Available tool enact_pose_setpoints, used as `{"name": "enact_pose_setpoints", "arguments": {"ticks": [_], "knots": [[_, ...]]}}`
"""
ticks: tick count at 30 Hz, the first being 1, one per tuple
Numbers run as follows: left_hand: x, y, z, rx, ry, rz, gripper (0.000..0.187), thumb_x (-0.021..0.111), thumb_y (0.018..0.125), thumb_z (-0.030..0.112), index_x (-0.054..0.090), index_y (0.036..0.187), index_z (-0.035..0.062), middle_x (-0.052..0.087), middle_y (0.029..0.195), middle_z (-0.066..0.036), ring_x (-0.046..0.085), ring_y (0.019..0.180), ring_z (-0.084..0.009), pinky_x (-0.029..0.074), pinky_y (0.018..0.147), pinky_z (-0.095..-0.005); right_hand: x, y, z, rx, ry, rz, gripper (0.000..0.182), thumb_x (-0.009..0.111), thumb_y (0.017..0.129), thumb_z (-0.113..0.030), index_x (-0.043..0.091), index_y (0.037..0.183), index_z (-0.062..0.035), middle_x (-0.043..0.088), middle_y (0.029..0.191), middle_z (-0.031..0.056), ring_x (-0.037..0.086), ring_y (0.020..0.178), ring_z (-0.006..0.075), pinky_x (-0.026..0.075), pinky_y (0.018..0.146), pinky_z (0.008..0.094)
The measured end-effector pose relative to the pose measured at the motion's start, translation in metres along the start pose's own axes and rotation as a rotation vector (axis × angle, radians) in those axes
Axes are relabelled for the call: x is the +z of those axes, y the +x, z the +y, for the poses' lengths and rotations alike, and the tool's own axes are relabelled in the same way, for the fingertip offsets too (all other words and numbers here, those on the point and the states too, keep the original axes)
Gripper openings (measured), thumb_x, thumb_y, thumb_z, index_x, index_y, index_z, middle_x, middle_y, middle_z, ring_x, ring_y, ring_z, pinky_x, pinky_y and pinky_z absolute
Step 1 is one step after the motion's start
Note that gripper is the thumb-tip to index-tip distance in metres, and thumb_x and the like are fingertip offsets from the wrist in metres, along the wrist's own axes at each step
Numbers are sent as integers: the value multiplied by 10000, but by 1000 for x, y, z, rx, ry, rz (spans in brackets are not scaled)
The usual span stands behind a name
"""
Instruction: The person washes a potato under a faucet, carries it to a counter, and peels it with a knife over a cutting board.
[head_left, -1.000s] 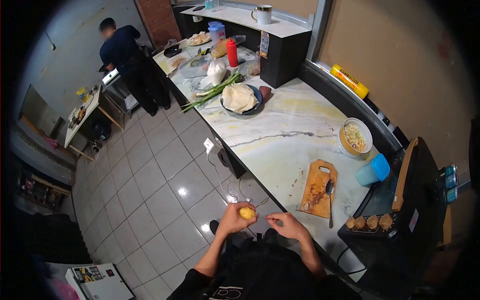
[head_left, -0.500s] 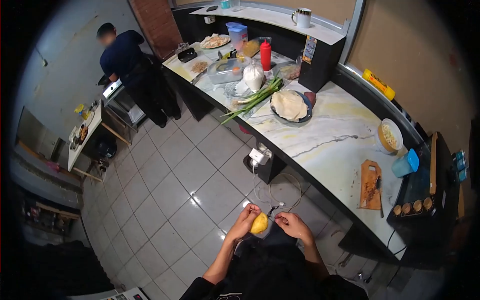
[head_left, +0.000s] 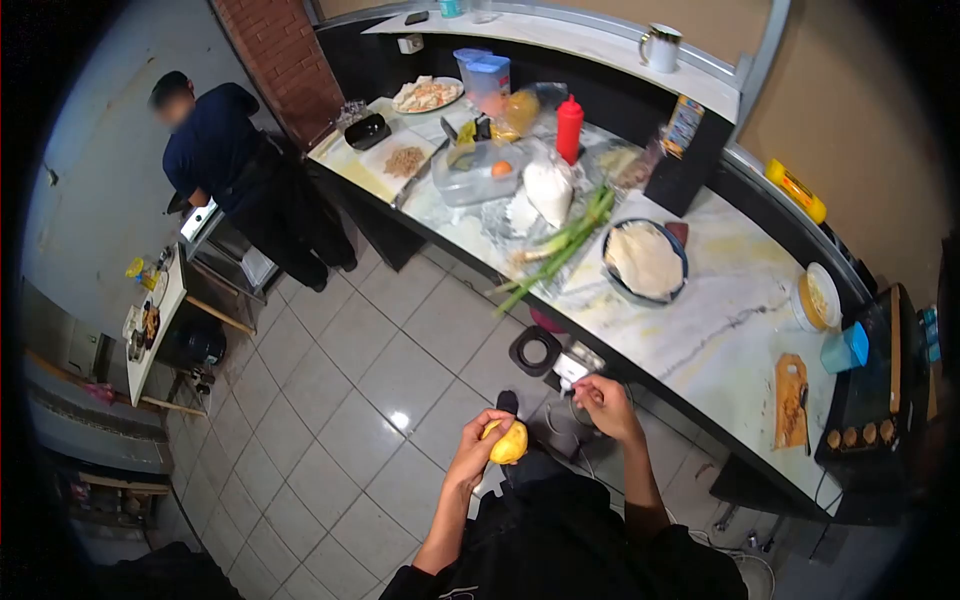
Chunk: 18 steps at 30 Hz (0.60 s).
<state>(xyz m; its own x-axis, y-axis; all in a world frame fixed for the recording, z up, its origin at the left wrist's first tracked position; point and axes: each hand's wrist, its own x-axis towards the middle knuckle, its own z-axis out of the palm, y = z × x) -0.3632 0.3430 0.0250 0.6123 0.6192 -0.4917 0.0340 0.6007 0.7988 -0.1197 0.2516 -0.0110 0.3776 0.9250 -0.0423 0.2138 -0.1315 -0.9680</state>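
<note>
Floor (head_left: 340,460), grey tile (one patch catching bright glare (head_left: 400,420)); wall (head_left: 110,60), pale; pillar (head_left: 265,50), red brick; counter (head_left: 725,248), marble-patterned, black-sided; side table (head_left: 171,303), pale-topped, wooden-legged.

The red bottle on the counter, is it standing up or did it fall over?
Standing up. The red bottle has its narrow tip pointing upward and its wider body below, on the counter.

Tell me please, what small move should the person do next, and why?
Perhaps bring the yellow item over the counter: the left fingers hold it above the floor, where a slip could drop it, and the right hand, apart from it, gives no support.
</note>
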Motion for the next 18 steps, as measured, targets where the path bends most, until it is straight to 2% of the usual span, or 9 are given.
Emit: {"name": "enact_pose_setpoints", "arguments": {"ticks": [3,5,7,8,9,11,13,17,18], "knots": [[-44,52,31,123,23,49,190,643,936,203,616,1024,36,638,884,-51,644,766,-136,559,583,-284,30,93,-36,-36,0,102,128,589,921,-55,651,966,48,659,762,32,531,697,49,434,630,209],[-61,79,72,114,-23,55,161,655,923,187,633,1005,51,630,895,-27,618,783,-110,520,645,-254,50,157,-51,-142,-18,177,136,620,917,-78,650,960,48,656,761,43,509,680,67,429,634,220],[-77,112,103,131,-63,48,152,657,917,182,635,999,56,625,896,-18,608,800,-102,505,684,-246,61,216,-85,-313,-97,236,140,628,918,-93,648,967,36,675,831,107,597,730,139,480,688,272],[-78,123,125,118,-82,58,120,656,908,160,638,979,65,616,896,-7,596,821,-94,481,724,-236,67,243,-100,-328,-97,252,130,632,909,-80,648,959,38,683,879,117,632,767,165,497,716,283],[-84,141,137,125,-133,32,123,655,899,139,626,985,56,618,890,-13,611,803,-107,497,707,-245,71,267,-116,-342,-70,261,121,635,898,-61,646,969,37,681,890,122,644,781,170,501,724,281],[-95,174,160,160,-98,-38,231,588,913,264,578,1000,50,620,858,-83,651,740,-187,558,558,-313,81,322,-119,-382,-28,277,125,631,880,-32,645,992,23,667,862,118,651,782,168,510,717,284],[-99,204,181,110,-206,-93,274,548,912,311,576,991,49,617,857,-92,650,758,-204,556,557,-330,88,362,-132,-399,-71,323,117,638,842,-12,642,954,20,654,863,126,649,802,233,505,746,319],[-110,269,215,-23,-294,-242,360,484,905,392,576,976,51,616,877,-102,646,787,-228,548,559,-364,107,432,-151,-445,-369,516,115,621,800,-3,637,913,7,647,899,145,624,868,329,478,803,382],[-119,290,221,-92,-256,-355,371,472,909,403,570,978,52,615,901,-95,646,804,-226,543,573,-365,113,451,-149,-426,-398,539,113,615,798,-10,638,908,1,647,907,147,615,884,344,469,817,394]]}}
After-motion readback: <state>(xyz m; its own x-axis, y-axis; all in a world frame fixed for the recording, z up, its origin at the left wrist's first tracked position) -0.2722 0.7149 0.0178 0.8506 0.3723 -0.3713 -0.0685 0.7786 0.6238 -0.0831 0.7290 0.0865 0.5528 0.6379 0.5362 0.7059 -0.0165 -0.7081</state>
